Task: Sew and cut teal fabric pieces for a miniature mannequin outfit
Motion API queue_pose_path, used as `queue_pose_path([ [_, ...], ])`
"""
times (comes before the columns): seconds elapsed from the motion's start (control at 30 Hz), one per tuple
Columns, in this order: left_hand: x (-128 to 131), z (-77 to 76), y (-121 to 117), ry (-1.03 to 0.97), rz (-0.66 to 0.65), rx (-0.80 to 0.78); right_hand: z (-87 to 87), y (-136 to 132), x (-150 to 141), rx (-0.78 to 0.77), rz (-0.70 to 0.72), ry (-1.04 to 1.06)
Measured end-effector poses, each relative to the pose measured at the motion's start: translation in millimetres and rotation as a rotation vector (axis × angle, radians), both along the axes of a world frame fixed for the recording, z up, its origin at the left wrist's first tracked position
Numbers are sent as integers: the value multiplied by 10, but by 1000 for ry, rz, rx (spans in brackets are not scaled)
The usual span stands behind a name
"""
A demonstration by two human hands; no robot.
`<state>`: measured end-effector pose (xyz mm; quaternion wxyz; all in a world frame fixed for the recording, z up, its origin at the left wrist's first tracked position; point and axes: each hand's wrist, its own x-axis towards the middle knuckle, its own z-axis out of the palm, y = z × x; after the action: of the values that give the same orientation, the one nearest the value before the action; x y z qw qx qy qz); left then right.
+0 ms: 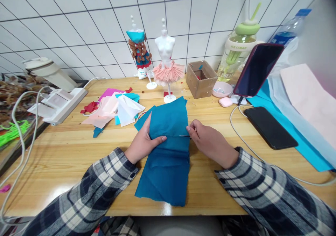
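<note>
A teal sheet of thin, napkin-like paper (168,180) hangs over the near middle of the wooden table, creased across, with a split line partway down at its right edge. My left hand (147,140) grips its left side, thumb on top and fingers hidden behind. At the right edge, beside the split, my right hand (206,138) pinches the paper between thumb and bent fingers. Behind the sheet stands a small white dress form (165,49) wearing a ruffled pink paper skirt (168,72). Another dress form (139,49) has a blue top and brown bows.
Coloured paper scraps (107,108) lie to the left, near a white power strip (61,105). A cardboard box (201,78), pink dish (222,89), propped phone (258,70), green-lidded bottle (236,50) and black phone (271,127) stand or lie on the right, with a cable (233,124) beside them.
</note>
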<state>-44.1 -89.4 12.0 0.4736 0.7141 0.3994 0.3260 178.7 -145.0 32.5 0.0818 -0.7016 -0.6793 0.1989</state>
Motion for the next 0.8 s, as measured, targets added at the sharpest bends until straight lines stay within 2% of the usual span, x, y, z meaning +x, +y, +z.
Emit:
queue_pose_path([
  [0.47,6,12,-11,16,14,4,1,-2,-10,-11,-17,13],
  [0.8,11,52,-16,48,42,149,-30,20,42,-11,15,2],
])
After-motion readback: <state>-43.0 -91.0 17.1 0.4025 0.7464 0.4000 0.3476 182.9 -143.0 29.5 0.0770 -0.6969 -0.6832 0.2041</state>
